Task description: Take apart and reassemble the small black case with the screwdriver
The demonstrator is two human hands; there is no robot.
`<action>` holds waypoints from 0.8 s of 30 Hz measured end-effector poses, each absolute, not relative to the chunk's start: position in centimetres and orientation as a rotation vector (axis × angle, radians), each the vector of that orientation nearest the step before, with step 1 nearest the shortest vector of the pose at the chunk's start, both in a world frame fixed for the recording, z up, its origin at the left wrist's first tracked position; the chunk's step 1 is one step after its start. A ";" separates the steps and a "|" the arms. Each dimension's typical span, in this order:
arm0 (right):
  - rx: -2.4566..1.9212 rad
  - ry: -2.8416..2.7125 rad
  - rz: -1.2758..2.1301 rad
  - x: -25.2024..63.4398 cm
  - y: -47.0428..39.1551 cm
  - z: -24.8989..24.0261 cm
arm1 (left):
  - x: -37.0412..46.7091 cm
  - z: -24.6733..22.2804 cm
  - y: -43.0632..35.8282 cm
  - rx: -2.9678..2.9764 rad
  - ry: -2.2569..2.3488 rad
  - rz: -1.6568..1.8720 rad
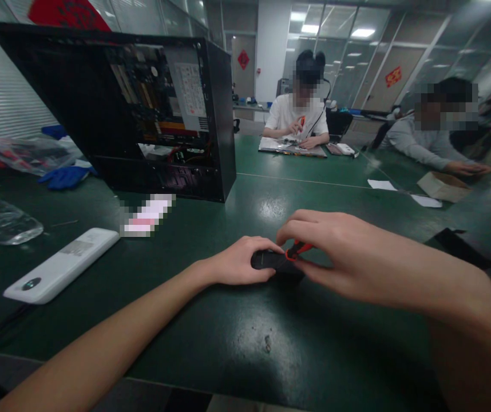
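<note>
On the green table my left hand [245, 260] is closed around the sides of a small black rounded object [266, 259] that looks like a computer mouse. My right hand [318, 243] comes in from the right, with its fingers and thumb pinched on a red and black screwdriver [299, 249]. The tool's lower end is at the right part of the black object. Whether its tip touches a screw cannot be seen. Part of the object is hidden behind my right fingers and in shadow.
An opened black computer case [228, 131] stands at the back left. A white power bank [63, 266] with a cable, a plastic bottle [5, 220] and a blue glove [66, 178] lie left. Two people sit across the table; a small box [443, 186] stands at right.
</note>
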State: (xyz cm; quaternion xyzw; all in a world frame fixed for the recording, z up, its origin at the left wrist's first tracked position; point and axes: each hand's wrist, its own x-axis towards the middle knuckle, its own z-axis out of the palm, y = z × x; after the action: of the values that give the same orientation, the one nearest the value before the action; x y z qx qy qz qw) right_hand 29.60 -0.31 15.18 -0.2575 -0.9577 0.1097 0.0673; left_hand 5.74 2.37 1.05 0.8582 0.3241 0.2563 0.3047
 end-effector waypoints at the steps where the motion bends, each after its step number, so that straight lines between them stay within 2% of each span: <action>1: -0.828 -2.867 0.268 29.4 -0.2 15.0 | 5.7 1.0 2.4 2.278 0.861 0.684; 4: -0.905 -2.818 0.151 29.0 0.3 14.7 | 5.7 1.0 2.4 2.285 0.877 0.689; 9: -0.708 -2.838 0.464 29.4 0.2 15.2 | 5.8 1.2 2.2 2.284 0.908 0.674; 12: -0.706 -2.842 0.511 29.5 -0.1 15.5 | 5.8 1.1 2.2 2.282 0.899 0.686; 15: -0.767 -2.826 0.368 28.9 0.0 15.2 | 5.7 0.9 2.3 2.287 0.878 0.697; 21: -1.181 -2.785 -0.300 27.8 0.3 14.4 | 5.8 0.8 2.3 2.291 0.935 0.679; 24: -1.174 -2.783 -0.259 28.3 0.3 14.5 | 5.8 0.9 2.3 2.292 0.923 0.686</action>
State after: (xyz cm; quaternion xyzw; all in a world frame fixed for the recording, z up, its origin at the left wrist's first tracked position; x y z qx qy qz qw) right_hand 28.35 0.28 14.51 -0.3866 -0.9166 -0.0853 0.0548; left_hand 5.79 2.31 0.91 0.8568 0.3452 0.2563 0.2847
